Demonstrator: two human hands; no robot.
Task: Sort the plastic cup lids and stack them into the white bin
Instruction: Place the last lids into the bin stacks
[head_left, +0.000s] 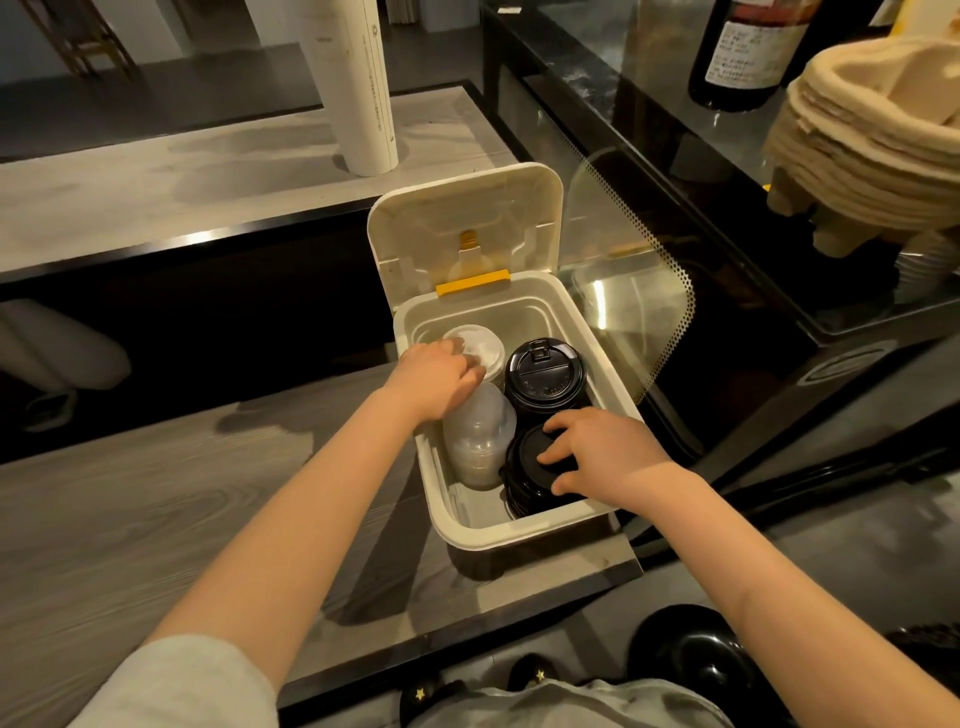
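The white bin (597, 374) stands open on the low grey counter, its hinged cover (462, 228) tipped up behind it. Inside are a stack of clear lids (480, 441) at front left, white lids (480, 345) at back left, and a black lid stack (545, 371) at back right. At front right sits another black lid stack (530, 467). My left hand (434, 379) rests on top of the clear stack, fingers curled over it and touching the white lids. My right hand (608, 452) presses down on the front black stack, fingers spread around its top.
A white tube (358, 88) stands on the raised ledge behind the bin. At the right is a dark glass case with a stack of pulp cup carriers (872, 135) and a dark bottle (748, 52) on top. More black lids (696, 654) lie near my lap.
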